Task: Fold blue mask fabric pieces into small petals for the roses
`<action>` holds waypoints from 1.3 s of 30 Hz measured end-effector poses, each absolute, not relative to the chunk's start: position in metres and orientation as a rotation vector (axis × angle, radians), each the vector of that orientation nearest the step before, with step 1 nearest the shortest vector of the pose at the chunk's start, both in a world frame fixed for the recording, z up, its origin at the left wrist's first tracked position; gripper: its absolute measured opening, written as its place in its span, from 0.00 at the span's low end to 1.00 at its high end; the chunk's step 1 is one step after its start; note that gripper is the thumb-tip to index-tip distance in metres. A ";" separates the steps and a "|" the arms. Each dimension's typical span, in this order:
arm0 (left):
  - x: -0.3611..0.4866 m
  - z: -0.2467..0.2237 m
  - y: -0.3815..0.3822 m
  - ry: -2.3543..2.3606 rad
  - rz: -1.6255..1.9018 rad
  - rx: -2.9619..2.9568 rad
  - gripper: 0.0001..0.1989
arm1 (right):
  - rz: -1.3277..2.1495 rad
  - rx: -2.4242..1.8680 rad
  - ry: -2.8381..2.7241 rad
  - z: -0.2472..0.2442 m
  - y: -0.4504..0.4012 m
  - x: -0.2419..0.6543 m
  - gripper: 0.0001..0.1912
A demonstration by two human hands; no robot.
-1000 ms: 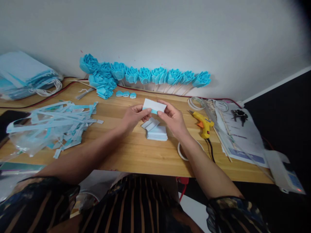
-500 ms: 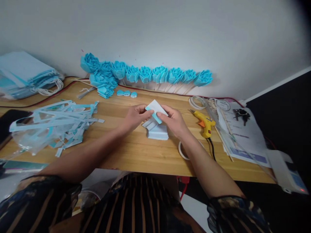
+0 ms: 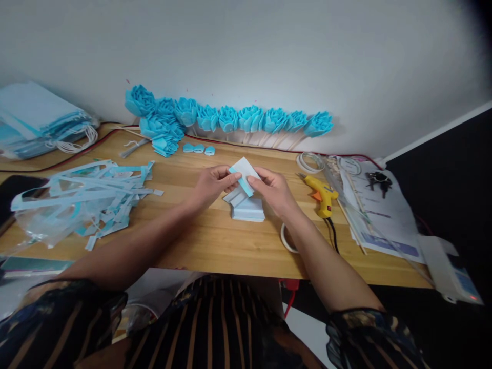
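Note:
Between my two hands is a small white rectangle of fabric (image 3: 246,168) with a light blue folded strip along its near edge. My left hand (image 3: 213,185) pinches its left corner with thumb and fingers. My right hand (image 3: 272,187) grips the right side, thumb on top. Just below, on the table, sits a stack of white fabric pieces (image 3: 248,211), with a few pieces lying askew at its upper left. Several blue fabric flowers (image 3: 251,119) on sticks lean against the wall behind, and small rolled blue pieces (image 3: 199,148) lie in front of them.
Fabric scraps (image 3: 88,195) are heaped on the left, near a pile of blue and white sheets (image 3: 42,120) and a phone (image 3: 19,195). To the right lie a yellow glue gun (image 3: 322,195), tape rolls (image 3: 309,162), wooden sticks (image 3: 351,226), papers (image 3: 388,215) and keys (image 3: 378,182).
The view has shifted slightly. Both hands keep their hold on the fabric rectangle, with almost no movement.

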State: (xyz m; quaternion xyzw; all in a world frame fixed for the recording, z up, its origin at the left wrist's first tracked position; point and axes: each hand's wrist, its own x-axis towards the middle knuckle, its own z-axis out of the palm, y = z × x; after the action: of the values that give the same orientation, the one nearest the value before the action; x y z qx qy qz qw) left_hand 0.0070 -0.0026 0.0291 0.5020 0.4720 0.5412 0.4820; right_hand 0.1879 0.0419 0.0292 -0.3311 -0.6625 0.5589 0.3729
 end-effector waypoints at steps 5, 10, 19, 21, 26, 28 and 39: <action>0.006 0.028 -0.002 1.166 1.306 1.230 0.16 | 1.426 -0.827 -1.715 0.032 0.041 0.188 0.23; 0.006 0.030 -0.003 1.170 1.310 1.234 0.16 | 1.315 -0.833 -1.743 0.031 0.043 0.188 0.20; 0.007 0.029 -0.003 1.185 1.334 1.205 0.17 | 1.311 -0.836 -1.795 0.030 0.042 0.187 0.21; 0.007 0.029 -0.003 1.178 1.339 1.202 0.17 | 1.317 -0.832 -1.793 0.029 0.042 0.186 0.21; 0.007 0.028 -0.002 1.195 1.349 1.204 0.18 | 1.322 -0.840 -1.797 0.027 0.042 0.186 0.21; 0.008 0.029 -0.002 1.207 1.360 1.211 0.19 | 1.317 -0.858 -1.814 0.027 0.042 0.187 0.21; 0.010 0.033 -0.004 1.227 1.396 1.238 0.20 | 1.239 -0.914 -1.887 0.034 0.038 0.186 0.26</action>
State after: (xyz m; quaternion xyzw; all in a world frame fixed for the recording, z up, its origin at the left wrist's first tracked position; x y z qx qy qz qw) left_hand 0.0100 -0.0044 0.0331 0.4982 0.4937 0.5616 0.4389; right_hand 0.1859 0.0377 0.0337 -0.3523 -0.7270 0.4773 0.3458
